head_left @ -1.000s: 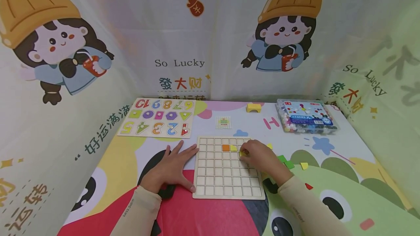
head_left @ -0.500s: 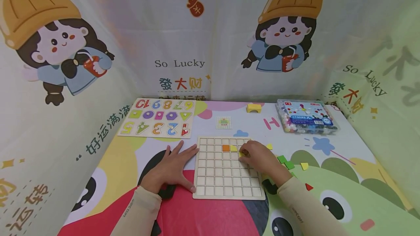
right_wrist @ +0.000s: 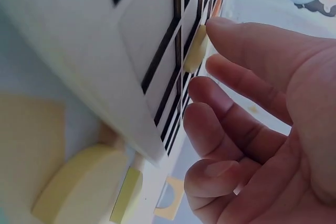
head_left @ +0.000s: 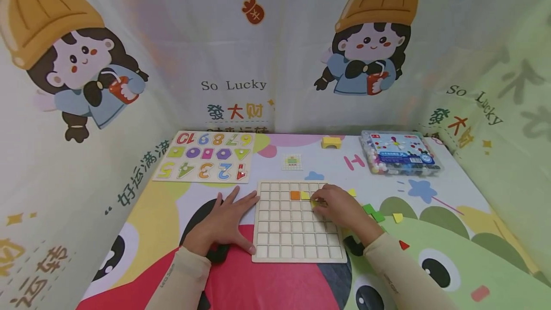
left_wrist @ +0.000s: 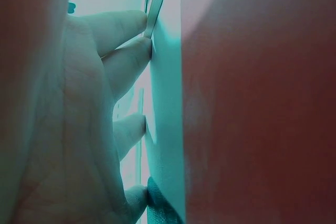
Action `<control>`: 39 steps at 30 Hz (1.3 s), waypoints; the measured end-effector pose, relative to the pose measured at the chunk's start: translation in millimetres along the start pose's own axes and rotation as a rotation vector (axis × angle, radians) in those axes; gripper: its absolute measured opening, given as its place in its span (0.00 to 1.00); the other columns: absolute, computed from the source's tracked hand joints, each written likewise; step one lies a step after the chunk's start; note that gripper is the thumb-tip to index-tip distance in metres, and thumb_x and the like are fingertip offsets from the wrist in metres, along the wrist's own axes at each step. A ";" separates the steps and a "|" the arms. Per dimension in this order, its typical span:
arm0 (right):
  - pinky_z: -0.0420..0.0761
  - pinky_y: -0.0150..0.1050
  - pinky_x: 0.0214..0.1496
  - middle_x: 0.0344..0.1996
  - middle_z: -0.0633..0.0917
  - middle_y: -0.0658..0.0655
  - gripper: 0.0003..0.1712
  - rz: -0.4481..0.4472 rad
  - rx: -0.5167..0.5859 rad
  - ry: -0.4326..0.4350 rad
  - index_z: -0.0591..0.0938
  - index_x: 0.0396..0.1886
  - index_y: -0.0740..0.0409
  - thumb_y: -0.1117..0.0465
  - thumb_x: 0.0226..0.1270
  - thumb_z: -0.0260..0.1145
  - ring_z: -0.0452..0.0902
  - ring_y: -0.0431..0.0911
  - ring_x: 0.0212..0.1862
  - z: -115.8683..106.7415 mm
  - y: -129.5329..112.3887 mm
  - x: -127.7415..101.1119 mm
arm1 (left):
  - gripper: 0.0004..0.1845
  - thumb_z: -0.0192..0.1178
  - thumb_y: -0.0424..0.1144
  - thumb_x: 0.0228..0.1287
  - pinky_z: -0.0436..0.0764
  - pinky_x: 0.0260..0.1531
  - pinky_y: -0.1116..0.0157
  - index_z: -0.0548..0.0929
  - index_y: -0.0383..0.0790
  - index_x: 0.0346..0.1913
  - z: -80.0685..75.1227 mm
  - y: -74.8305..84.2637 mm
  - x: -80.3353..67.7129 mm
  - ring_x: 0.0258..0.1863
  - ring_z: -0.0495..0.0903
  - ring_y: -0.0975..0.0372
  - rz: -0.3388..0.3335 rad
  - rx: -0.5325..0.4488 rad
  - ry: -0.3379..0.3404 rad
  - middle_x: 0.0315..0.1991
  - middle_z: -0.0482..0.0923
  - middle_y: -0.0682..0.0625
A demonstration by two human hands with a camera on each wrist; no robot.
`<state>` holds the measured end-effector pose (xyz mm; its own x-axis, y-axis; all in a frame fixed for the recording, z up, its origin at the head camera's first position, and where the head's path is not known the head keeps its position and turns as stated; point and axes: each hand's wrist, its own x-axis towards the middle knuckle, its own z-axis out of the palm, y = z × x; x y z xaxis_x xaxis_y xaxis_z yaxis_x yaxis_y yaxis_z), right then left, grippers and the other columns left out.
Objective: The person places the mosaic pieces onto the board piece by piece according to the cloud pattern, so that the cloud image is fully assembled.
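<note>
A wooden grid board (head_left: 286,239) lies on the table in the head view. An orange square tile (head_left: 294,195) and a yellow tile (head_left: 304,195) sit side by side in its second row from the back. My left hand (head_left: 225,219) has its fingers spread at the board's left edge, the thumb near the front corner. With curled fingers, my right hand (head_left: 337,207) pinches a small yellow tile (right_wrist: 196,51) over the grid, just right of those two. In the right wrist view the thumb tip meets this tile, which is low against the grid lines.
Green tiles (head_left: 373,213), a yellow piece (head_left: 398,217) and a red triangle (head_left: 403,245) lie right of the board. Behind it are a small pattern card (head_left: 292,162), a yellow arch block (head_left: 331,142), a number puzzle (head_left: 202,157) and a clear bead box (head_left: 400,153).
The head view has shifted slightly. My left hand keeps its place at the board's edge, and my right fingers stay at the same spot over the grid with barely any movement.
</note>
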<state>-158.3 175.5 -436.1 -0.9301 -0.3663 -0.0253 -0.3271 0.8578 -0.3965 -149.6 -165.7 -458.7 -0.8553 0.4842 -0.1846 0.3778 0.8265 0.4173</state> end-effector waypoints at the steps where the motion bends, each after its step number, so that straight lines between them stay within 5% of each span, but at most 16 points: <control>1: 0.83 0.44 0.49 0.41 0.86 0.49 0.13 -0.005 -0.009 -0.002 0.90 0.50 0.54 0.59 0.67 0.78 0.75 0.41 0.41 0.5 -0.2 0.8 | 0.70 0.83 0.70 0.32 0.37 0.79 0.27 0.62 0.58 0.84 0.0 0.3 0.1 0.87 0.41 0.43 0.001 -0.005 0.000 0.86 0.56 0.58; 8: 0.81 0.40 0.45 0.35 0.83 0.47 0.13 0.018 -0.036 -0.008 0.91 0.49 0.54 0.57 0.66 0.79 0.72 0.40 0.37 2.0 0.0 4.6 | 0.70 0.84 0.70 0.31 0.38 0.79 0.27 0.63 0.58 0.83 0.2 0.4 -0.4 0.87 0.41 0.43 -0.001 -0.009 0.002 0.85 0.56 0.58; 22: 0.85 0.46 0.51 0.39 0.86 0.50 0.15 0.079 0.008 0.012 0.90 0.51 0.56 0.56 0.67 0.77 0.77 0.43 0.41 -3.2 5.3 -2.5 | 0.70 0.84 0.69 0.31 0.38 0.79 0.27 0.63 0.58 0.84 0.6 0.7 -0.3 0.87 0.42 0.42 -0.002 -0.017 0.008 0.85 0.57 0.57; 29: 0.79 0.41 0.40 0.43 0.87 0.55 0.18 0.139 0.090 0.055 0.88 0.55 0.59 0.55 0.70 0.75 0.77 0.46 0.40 -32.9 42.5 -36.6 | 0.70 0.84 0.69 0.31 0.36 0.78 0.26 0.64 0.57 0.83 0.3 1.5 -0.4 0.87 0.41 0.42 0.000 -0.031 0.010 0.85 0.57 0.57; 39: 0.76 0.39 0.34 0.40 0.89 0.60 0.22 0.192 0.056 0.177 0.87 0.54 0.66 0.56 0.66 0.78 0.78 0.44 0.37 -67.7 106.3 -94.8 | 0.70 0.84 0.69 0.31 0.37 0.79 0.27 0.63 0.57 0.84 -0.8 1.8 0.0 0.87 0.41 0.42 -0.002 -0.018 0.004 0.86 0.56 0.57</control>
<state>-116.1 325.8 -413.8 -0.9905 -0.1262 0.0540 -0.1370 0.8825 -0.4499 -149.2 -164.5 -457.3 -0.8577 0.4810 -0.1816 0.3694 0.8221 0.4332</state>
